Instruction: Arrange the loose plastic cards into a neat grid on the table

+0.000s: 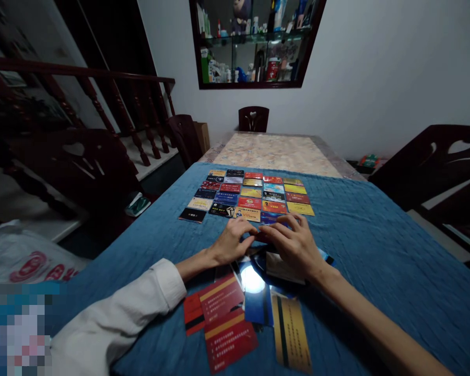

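Note:
Both hands meet at the middle of the blue cloth, at a dark red card (263, 237) mostly covered by fingers. My left hand (235, 241) pinches its left edge with thumb and fingertips. On its other side, my right hand (295, 243) has bent fingers on the card, its thumb hidden. Just beyond the fingertips, rows of plastic cards (250, 202) lie flat in columns. Below the hands is a loose pile: red cards (229, 339), a blue card (258, 307) with a bright glare above it, and a gold card (292, 331) with a dark stripe.
The blue cloth (348, 224) covers the near part of the table; a patterned cover (274, 149) shows at the far end. Dark wooden chairs (434, 167) stand around it. A white plastic bag (27, 256) is at the left, below a wooden railing (102, 78).

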A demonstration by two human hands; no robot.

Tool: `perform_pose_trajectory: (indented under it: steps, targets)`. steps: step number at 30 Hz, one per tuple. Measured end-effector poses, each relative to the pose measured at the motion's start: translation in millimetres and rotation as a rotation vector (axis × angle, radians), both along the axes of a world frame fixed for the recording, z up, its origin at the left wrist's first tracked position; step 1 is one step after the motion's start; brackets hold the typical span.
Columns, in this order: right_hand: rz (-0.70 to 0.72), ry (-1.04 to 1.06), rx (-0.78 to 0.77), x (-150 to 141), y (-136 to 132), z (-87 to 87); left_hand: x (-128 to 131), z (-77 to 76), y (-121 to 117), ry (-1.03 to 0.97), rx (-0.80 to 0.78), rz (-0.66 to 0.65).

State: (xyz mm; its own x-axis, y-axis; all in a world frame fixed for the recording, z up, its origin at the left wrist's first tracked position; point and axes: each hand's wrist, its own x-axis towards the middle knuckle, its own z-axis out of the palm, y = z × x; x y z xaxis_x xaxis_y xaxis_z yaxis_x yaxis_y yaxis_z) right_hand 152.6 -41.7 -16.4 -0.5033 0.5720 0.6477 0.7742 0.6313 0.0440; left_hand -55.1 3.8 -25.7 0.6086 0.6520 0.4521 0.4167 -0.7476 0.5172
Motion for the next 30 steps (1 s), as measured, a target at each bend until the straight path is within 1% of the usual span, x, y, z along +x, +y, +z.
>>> perform_pose_trajectory:
  steps: [5,10,13,21,25,30]
  targets:
    - [-0.055,0.054,-0.052,7,7,-10.4,-5,-2.1,8,0.017,-0.021,0.049]
    - [-0.05,0.113,-0.121,17,15,-21.1,-8,-4.7,15,0.051,-0.047,0.107]
    - [-0.06,0.11,-0.147,19,17,-25.2,-10,-7.0,17,0.076,-0.043,0.139]
    - [-0.115,0.021,-0.161,16,18,-33.9,-14,-9.6,19,0.167,0.0,0.128]
    - [-0.15,-0.015,-0.185,12,18,-35.4,-14,-10.9,19,0.233,0.016,0.11]
    - [-0.183,-0.024,-0.216,10,18,-36.4,-13,-11.1,18,0.299,0.009,0.126]
